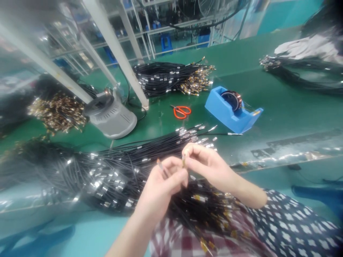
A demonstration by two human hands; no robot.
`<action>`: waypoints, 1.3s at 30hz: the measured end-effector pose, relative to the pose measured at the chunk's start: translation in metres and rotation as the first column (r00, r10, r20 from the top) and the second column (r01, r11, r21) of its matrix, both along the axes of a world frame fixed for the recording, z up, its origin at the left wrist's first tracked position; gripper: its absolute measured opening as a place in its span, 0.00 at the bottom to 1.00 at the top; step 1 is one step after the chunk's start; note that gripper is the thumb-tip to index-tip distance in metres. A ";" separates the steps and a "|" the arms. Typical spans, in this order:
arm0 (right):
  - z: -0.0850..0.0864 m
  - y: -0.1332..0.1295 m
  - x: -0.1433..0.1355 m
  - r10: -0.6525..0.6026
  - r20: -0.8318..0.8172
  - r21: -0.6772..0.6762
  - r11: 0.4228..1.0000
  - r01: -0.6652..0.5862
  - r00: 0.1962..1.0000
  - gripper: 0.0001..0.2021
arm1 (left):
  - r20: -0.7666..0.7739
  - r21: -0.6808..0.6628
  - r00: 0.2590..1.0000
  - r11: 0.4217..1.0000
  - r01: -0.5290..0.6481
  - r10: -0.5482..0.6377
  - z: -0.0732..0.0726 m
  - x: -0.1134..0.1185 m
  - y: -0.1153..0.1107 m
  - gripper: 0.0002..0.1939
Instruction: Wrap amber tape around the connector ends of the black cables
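Observation:
My left hand point(163, 187) is closed, pinching a small cable end point(183, 161) between thumb and forefinger. At the same cable end, my right hand point(207, 162) has thumb and forefinger pressed together near its upper tip. A thin piece with an orange tip point(160, 165) sticks up from between the fingers of my left hand; its kind is unclear. Below both hands, a bundle of black cables point(209, 207) with metal and amber-coloured ends lies across my lap. Just behind them, more black cables point(171, 141) with silvery ends rest along the bench.
On the green bench point(281, 110) stand a blue tape dispenser point(230, 112) with an amber roll and a grey round-bodied device point(114, 117). Orange-handled scissors point(182, 111) lie between them. Further cable bundles point(174, 78) sit behind, left and far right. White frame posts point(118, 53) rise at the back.

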State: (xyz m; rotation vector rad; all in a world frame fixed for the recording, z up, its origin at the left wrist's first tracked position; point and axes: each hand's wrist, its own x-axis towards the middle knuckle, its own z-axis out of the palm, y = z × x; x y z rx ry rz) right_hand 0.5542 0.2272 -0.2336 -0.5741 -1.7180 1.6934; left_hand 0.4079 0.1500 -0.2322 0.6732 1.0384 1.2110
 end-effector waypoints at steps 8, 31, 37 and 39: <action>0.006 0.000 0.004 -0.080 0.050 -0.125 0.988 0.086 0.996 0.08 | -0.013 0.039 0.998 0.998 0.054 -0.054 0.001 -0.003 0.000 0.12; 0.017 0.020 0.016 0.029 0.165 -0.004 1.000 -0.029 0.986 0.10 | -0.534 0.168 0.843 0.968 0.186 -0.069 -0.005 0.005 0.006 0.15; 0.019 0.050 0.050 -0.333 0.258 0.205 0.936 0.286 0.907 0.14 | -0.483 -0.008 0.871 0.995 0.101 -0.092 -0.005 0.007 0.008 0.18; 0.024 0.074 0.076 -0.609 0.287 0.338 0.787 0.517 0.739 0.13 | -0.470 -0.025 0.877 0.995 0.099 -0.099 -0.007 0.007 0.008 0.20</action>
